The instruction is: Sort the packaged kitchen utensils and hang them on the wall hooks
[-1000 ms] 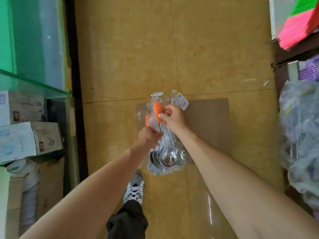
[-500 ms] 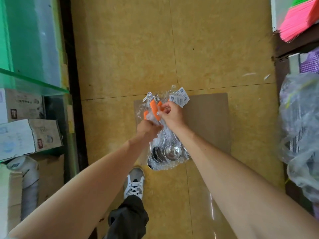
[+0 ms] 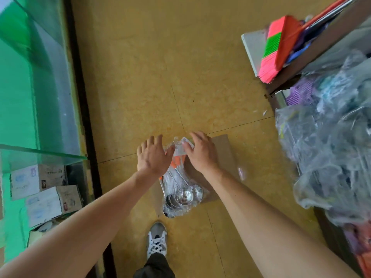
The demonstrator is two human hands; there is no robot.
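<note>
Centre of frame: bundle of packaged ladles, orange handles up-frame, steel bowls down-frame, all in clear plastic wrap.

Left hand: fingers straight and spread, palm down, thumb side touching the bundle's left edge. Right hand: fingers straight and close together, thumb lying against the paper tag at the handle end. Neither hand curls round anything. I read this as flanking the handle ends to square up the packets by their hang holes; I cannot tell whether the bundle rests on the cardboard sheet or is pressed between the palms.

Sorting looks underway; hanging not yet begun. No wall hooks in view.

Room to move:
- Open yellow floor above the hands, toward upper centre of frame.
- Left: edge of the glass counter, boxes beneath it, well apart from the left hand.
- Right: heap of bagged goods overhanging, nearer; a wide sweep of the right arm could snag it.
- Upper right: pink-and-green broom.
- Lower centre: my shoe, just below the bowls.
</note>
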